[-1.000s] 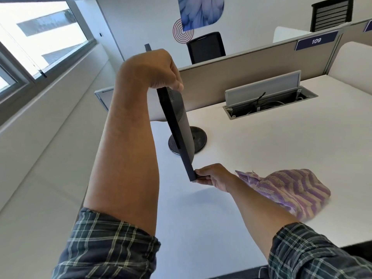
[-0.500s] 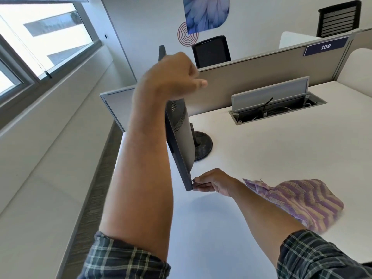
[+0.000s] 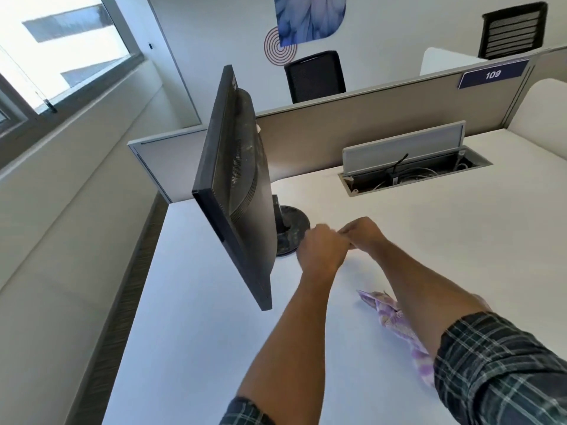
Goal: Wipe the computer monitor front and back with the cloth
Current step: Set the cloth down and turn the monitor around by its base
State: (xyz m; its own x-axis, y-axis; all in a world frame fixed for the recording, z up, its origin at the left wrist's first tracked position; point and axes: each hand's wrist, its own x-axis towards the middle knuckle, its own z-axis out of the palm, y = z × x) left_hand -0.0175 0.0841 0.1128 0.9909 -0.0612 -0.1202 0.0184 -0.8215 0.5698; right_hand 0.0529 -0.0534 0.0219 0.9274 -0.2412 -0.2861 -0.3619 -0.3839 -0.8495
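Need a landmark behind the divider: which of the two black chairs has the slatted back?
The slatted chair at far right, above the 109 sign. The other chair, beside the wall's spiral decal, has a plain back.

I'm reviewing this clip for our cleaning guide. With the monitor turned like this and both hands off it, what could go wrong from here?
1. The monitor stands tilted on a small round base near the desk's left edge; a hard wipe could tip it or push it off.
2. Its back looks dusty, so wiping may smear grime.
3. The cloth lies partly under the right forearm, held by neither the left hand nor the right hand; the arm could drag it away.
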